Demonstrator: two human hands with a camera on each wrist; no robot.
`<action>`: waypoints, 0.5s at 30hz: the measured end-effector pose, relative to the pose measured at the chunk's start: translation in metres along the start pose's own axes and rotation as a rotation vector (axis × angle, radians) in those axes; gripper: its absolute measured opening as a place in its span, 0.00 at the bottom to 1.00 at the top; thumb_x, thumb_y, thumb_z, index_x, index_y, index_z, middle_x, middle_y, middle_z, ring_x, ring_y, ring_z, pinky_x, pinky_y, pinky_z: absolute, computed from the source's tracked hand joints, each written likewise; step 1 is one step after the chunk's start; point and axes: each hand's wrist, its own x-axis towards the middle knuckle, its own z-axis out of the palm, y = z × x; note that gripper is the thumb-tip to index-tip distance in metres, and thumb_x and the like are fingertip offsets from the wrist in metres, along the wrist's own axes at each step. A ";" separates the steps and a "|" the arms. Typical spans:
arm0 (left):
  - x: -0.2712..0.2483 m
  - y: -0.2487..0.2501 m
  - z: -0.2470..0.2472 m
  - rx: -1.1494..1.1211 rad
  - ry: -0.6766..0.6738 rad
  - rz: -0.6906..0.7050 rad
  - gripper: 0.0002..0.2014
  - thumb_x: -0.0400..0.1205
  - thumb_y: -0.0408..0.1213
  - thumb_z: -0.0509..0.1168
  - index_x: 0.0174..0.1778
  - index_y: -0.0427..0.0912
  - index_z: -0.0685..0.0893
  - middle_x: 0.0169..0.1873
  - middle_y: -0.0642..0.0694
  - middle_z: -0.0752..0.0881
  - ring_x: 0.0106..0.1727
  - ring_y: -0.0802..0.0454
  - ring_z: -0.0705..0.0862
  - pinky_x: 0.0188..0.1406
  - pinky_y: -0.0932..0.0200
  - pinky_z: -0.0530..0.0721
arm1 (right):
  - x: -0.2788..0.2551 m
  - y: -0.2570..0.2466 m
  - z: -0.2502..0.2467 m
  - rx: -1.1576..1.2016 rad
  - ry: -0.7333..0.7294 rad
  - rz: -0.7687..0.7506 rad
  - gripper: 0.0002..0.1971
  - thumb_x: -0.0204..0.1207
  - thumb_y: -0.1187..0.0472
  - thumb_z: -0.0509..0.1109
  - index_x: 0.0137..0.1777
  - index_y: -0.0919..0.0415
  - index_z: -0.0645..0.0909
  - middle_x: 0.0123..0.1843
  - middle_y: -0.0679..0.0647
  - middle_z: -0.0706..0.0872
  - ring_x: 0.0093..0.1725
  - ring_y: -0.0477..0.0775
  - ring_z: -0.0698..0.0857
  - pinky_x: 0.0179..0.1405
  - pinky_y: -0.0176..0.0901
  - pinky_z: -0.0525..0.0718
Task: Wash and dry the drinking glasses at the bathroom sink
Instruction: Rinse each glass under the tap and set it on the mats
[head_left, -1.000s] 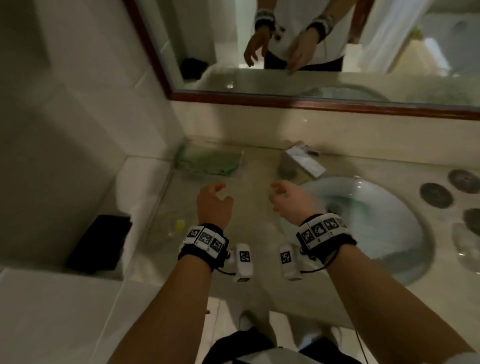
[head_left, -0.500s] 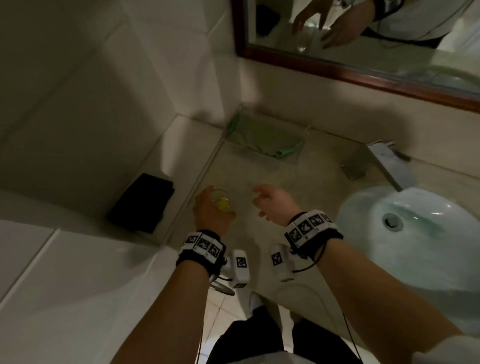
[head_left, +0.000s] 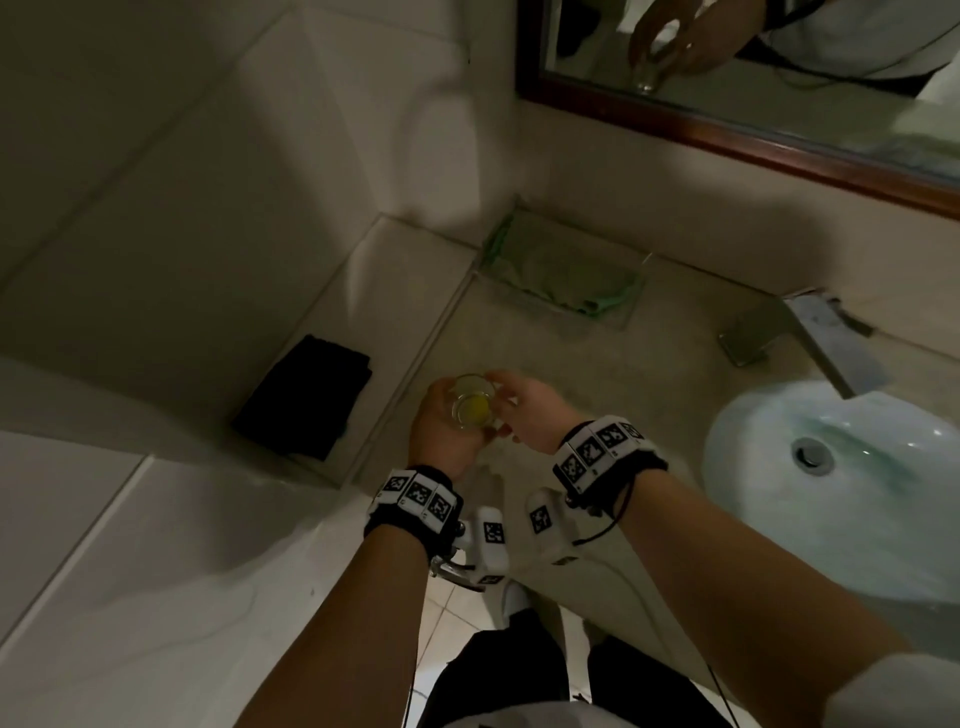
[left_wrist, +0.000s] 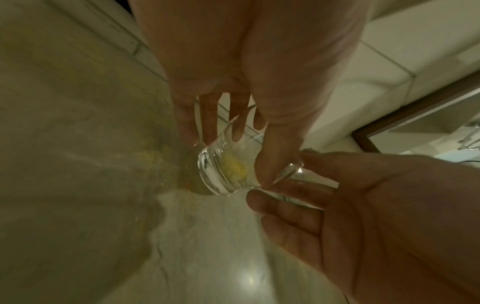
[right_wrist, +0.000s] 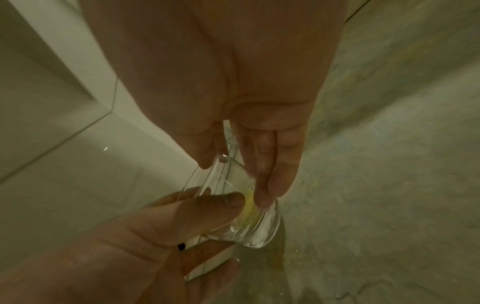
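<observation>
A clear drinking glass (head_left: 470, 404) with a yellow residue in its bottom is held just above the left end of the beige counter (head_left: 597, 374). My left hand (head_left: 441, 431) grips it from the left, thumb and fingers round its wall (left_wrist: 226, 144). From the right, my right hand (head_left: 522, 408) holds the same glass (right_wrist: 249, 218), thumb on one side of the rim and fingers down the other (right_wrist: 239, 170). The glass (left_wrist: 223, 170) is tilted in both wrist views. The pale sink basin (head_left: 737, 457) lies to the right, apart from both hands.
A metal faucet (head_left: 810, 343) stands behind the basin. A green cloth (head_left: 561, 275) lies in a glass tray at the back of the counter. A black folded cloth (head_left: 304, 395) sits on the white ledge at the left. A wood-framed mirror (head_left: 727, 119) hangs above.
My left hand, which had just reached the glass on the counter, now holds it raised. My right hand has moved left and closed on it. The view has swung left.
</observation>
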 end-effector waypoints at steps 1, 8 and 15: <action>-0.006 0.013 0.000 -0.032 -0.012 0.013 0.25 0.63 0.49 0.81 0.54 0.51 0.82 0.46 0.59 0.87 0.47 0.59 0.87 0.47 0.61 0.87 | -0.003 0.002 -0.003 0.024 0.020 0.006 0.23 0.85 0.61 0.60 0.80 0.55 0.69 0.62 0.56 0.86 0.47 0.58 0.90 0.51 0.54 0.89; -0.030 0.078 0.047 -0.033 -0.138 0.107 0.47 0.58 0.48 0.86 0.74 0.49 0.73 0.66 0.50 0.82 0.63 0.51 0.83 0.62 0.50 0.85 | -0.046 0.047 -0.053 0.242 0.247 0.136 0.20 0.84 0.61 0.63 0.75 0.57 0.74 0.53 0.56 0.86 0.41 0.60 0.90 0.48 0.55 0.90; -0.063 0.140 0.142 0.013 -0.330 0.273 0.45 0.56 0.53 0.86 0.67 0.48 0.75 0.61 0.48 0.84 0.59 0.51 0.85 0.58 0.47 0.86 | -0.123 0.124 -0.120 0.415 0.427 0.256 0.15 0.81 0.65 0.64 0.67 0.56 0.78 0.45 0.52 0.85 0.39 0.60 0.91 0.43 0.54 0.92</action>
